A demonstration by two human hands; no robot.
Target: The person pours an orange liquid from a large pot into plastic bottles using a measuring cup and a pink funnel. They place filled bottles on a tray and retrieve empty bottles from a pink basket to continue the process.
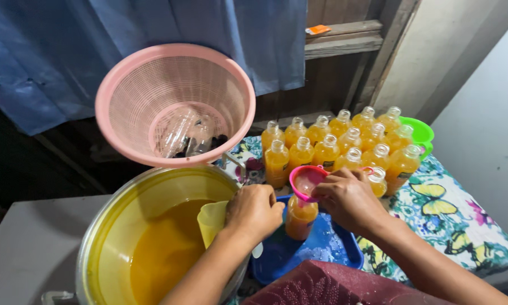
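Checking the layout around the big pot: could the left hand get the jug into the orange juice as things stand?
Probably yes. The left hand holds the jug at the pot's open rim, and nothing covers the juice.

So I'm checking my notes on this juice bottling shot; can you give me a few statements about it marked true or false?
1. The right hand holds a pink funnel on the bottle in the blue tray. True.
2. The left hand holds a metal ladle. False: it holds a pale yellow plastic jug.
3. The big pot is empty. False: it holds orange liquid.
4. The pink basket holds empty clear bottles. True.
5. The filled bottles all wear caps. False: they stand open.
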